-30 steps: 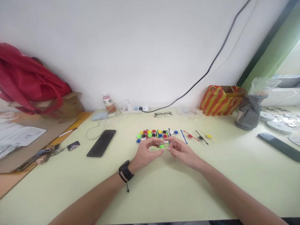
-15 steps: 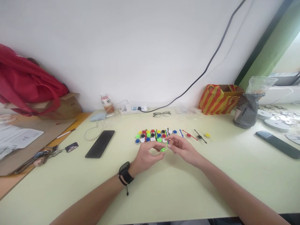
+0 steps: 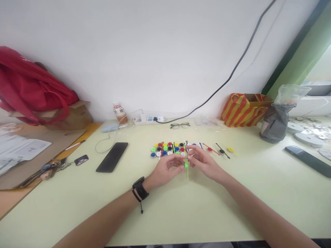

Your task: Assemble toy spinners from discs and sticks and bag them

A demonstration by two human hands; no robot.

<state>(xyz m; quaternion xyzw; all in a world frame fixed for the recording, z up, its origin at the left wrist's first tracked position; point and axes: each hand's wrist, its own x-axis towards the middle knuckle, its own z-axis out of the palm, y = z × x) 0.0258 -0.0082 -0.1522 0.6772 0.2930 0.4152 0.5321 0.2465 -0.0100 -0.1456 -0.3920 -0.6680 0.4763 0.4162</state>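
My left hand (image 3: 165,169) and my right hand (image 3: 204,163) meet over the table, fingertips pinched around a bright green spinner arrow (image 3: 186,166). The thin arrow runs lengthwise away from me, and its far part is partly covered by my fingers. Just beyond my hands lie rows of small round spinner bases (image 3: 164,153) in several colours, with arrows laid between them. Right of those rows are a red arrow on its base (image 3: 209,149), a black arrow on its base (image 3: 221,151) and a yellow base (image 3: 230,150).
A black phone (image 3: 112,157) lies left of my hands, with keys (image 3: 62,165) farther left. Glasses (image 3: 180,125), a power strip (image 3: 150,120) and a bottle (image 3: 120,113) stand by the wall. At right are a striped bag (image 3: 240,111), a grey bag (image 3: 274,124) and another phone (image 3: 307,161).
The green arrow has turned from slanting between my hands to pointing lengthwise, its near tip now showing below my fingers. My hands remain close together. The view has shifted slightly.
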